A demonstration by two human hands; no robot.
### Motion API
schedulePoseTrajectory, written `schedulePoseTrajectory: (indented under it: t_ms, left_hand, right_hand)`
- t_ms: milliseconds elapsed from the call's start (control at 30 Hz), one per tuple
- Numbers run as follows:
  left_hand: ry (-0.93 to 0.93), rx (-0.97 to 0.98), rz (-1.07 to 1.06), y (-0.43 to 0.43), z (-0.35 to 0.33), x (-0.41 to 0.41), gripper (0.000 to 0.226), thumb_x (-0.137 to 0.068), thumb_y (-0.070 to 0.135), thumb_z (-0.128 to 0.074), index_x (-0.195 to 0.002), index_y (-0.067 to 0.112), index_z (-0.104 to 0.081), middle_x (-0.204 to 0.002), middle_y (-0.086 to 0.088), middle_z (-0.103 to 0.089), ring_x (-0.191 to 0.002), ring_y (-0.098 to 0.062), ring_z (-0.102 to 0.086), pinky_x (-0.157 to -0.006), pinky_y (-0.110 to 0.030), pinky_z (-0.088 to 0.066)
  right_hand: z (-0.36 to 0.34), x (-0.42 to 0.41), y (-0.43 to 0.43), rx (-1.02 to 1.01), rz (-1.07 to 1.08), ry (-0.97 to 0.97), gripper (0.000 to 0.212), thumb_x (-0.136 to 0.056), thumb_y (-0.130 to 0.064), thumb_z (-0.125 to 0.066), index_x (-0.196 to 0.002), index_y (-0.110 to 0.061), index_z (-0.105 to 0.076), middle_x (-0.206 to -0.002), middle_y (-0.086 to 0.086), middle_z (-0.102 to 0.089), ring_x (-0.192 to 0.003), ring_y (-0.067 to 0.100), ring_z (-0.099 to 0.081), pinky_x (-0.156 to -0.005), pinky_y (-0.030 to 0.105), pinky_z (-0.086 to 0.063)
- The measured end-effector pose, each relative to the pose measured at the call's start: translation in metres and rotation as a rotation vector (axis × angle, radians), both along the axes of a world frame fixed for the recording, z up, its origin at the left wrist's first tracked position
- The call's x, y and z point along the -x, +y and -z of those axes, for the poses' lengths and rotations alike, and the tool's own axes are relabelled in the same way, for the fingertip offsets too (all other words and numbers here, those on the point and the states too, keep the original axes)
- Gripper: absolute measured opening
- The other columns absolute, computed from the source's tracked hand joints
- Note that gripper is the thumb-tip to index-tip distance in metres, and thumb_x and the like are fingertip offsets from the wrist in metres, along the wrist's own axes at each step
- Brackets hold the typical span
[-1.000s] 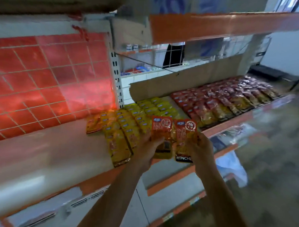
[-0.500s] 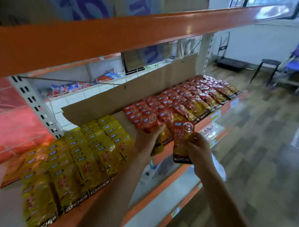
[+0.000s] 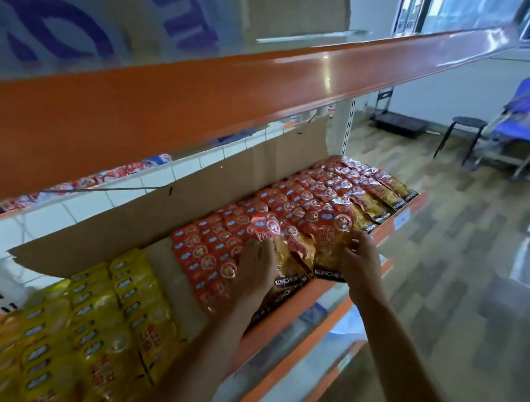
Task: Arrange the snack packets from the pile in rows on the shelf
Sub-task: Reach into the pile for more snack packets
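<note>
My left hand (image 3: 256, 269) pressing flat-fingered on red rows (image 3: 213, 253), right hand (image 3: 359, 261) beside it curling round one packet (image 3: 332, 234).

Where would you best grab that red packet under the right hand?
Probably its black bottom band, from the aisle side: the packet lies flat, its top among overlapping neighbours, and only that end is free at the shelf front.

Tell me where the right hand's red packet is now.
Head view, centre-right: the red packet lies on the front of the red rows at the shelf edge, gripped by the right hand, just right of the left hand.
</note>
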State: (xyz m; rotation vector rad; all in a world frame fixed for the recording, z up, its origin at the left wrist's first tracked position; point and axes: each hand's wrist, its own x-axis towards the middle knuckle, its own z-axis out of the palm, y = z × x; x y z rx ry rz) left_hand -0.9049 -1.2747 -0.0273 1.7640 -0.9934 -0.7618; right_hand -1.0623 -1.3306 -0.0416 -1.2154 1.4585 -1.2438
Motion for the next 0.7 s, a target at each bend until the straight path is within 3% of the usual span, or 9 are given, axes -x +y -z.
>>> schedulePoseTrajectory:
  t_ms: [67,133,267,367,433,500,567,633,700]
  left_hand:
    - [-0.102,0.024,0.011,-0.012,0.004,0.006,0.026,-0.097,0.026,-0.047,-0.072,0.018,-0.042,-0.075,0.001,-0.051,-0.071,-0.017,-0.049,-0.064,-0.029,-0.038]
    - [-0.200,0.046,0.003,-0.026,0.007,0.018,0.028,-0.094,0.025,-0.055,-0.069,0.018,-0.044,-0.066,0.006,-0.050,-0.058,-0.009,-0.046,-0.054,-0.019,-0.033]
    - [-0.291,0.088,0.000,-0.048,0.003,0.041,0.008,-0.091,0.026,-0.063,-0.092,0.027,-0.055,-0.082,0.018,-0.053,-0.064,0.007,-0.045,-0.059,-0.006,-0.035]
    - [-0.315,0.058,-0.059,-0.067,0.008,0.053,0.027,-0.089,0.033,-0.065,-0.113,0.020,-0.062,-0.107,0.010,-0.064,-0.082,-0.001,-0.055,-0.071,-0.013,-0.041]
    - [-0.365,0.016,-0.107,-0.075,0.011,0.060,0.033,-0.089,0.038,-0.065,-0.114,0.018,-0.061,-0.105,0.008,-0.064,-0.080,-0.004,-0.056,-0.064,-0.014,-0.040]
    - [-0.384,-0.024,-0.137,-0.075,0.011,0.068,0.031,-0.090,0.037,-0.064,-0.113,0.017,-0.060,-0.099,0.012,-0.059,-0.069,0.002,-0.051,-0.055,-0.007,-0.036]
    - [-0.426,-0.035,-0.170,-0.074,0.015,0.074,0.031,-0.090,0.035,-0.064,-0.113,0.014,-0.060,-0.096,0.013,-0.055,-0.063,0.010,-0.042,-0.058,-0.002,-0.037]
    - [-0.478,-0.061,-0.200,-0.073,0.014,0.079,0.034,-0.089,0.036,-0.065,-0.114,0.013,-0.059,-0.100,0.008,-0.062,-0.063,0.009,-0.041,-0.061,-0.001,-0.036]
    - [-0.526,-0.111,-0.230,-0.074,0.014,0.081,0.040,-0.088,0.038,-0.066,-0.120,0.014,-0.057,-0.106,0.004,-0.065,-0.071,0.003,-0.046,-0.057,-0.006,-0.036]
  right_hand:
    - [0.002,0.009,-0.024,0.005,0.009,0.011,0.027,-0.072,-0.008,-0.049,-0.092,-0.023,-0.060,-0.090,0.010,-0.067,-0.082,0.038,-0.065,-0.068,0.051,-0.054]
    - [0.009,0.018,-0.051,0.024,-0.032,0.020,0.024,-0.069,-0.010,-0.048,-0.086,-0.023,-0.058,-0.090,0.013,-0.066,-0.085,0.041,-0.063,-0.071,0.055,-0.055]
    - [0.005,0.030,-0.093,0.063,-0.139,0.091,0.028,-0.071,-0.023,-0.046,-0.093,-0.016,-0.060,-0.086,0.012,-0.068,-0.077,0.029,-0.064,-0.071,0.049,-0.055]
    - [-0.007,0.040,-0.114,0.081,-0.218,0.150,0.024,-0.076,-0.012,-0.045,-0.096,-0.012,-0.058,-0.080,0.004,-0.062,-0.072,0.021,-0.056,-0.066,0.033,-0.046]
    - [-0.006,0.046,-0.130,0.073,-0.278,0.183,0.026,-0.077,0.005,-0.045,-0.096,-0.009,-0.055,-0.074,-0.002,-0.053,-0.068,0.016,-0.048,-0.059,0.027,-0.038]
    - [0.000,0.052,-0.143,0.071,-0.330,0.237,0.033,-0.075,0.011,-0.045,-0.102,-0.006,-0.055,-0.073,-0.003,-0.051,-0.070,0.018,-0.048,-0.058,0.027,-0.037]
    - [0.004,0.056,-0.150,0.073,-0.384,0.290,0.041,-0.077,0.010,-0.045,-0.115,-0.004,-0.053,-0.078,0.000,-0.054,-0.071,0.019,-0.049,-0.057,0.026,-0.037]
    - [0.007,0.061,-0.153,0.075,-0.447,0.342,0.047,-0.081,0.008,-0.045,-0.125,-0.006,-0.050,-0.088,0.007,-0.059,-0.070,0.019,-0.051,-0.055,0.024,-0.037]
    - [0.010,0.064,-0.153,0.110,-0.492,0.416,0.047,-0.083,0.007,-0.047,-0.130,-0.003,-0.049,-0.098,0.013,-0.061,-0.080,0.025,-0.054,-0.062,0.027,-0.042]
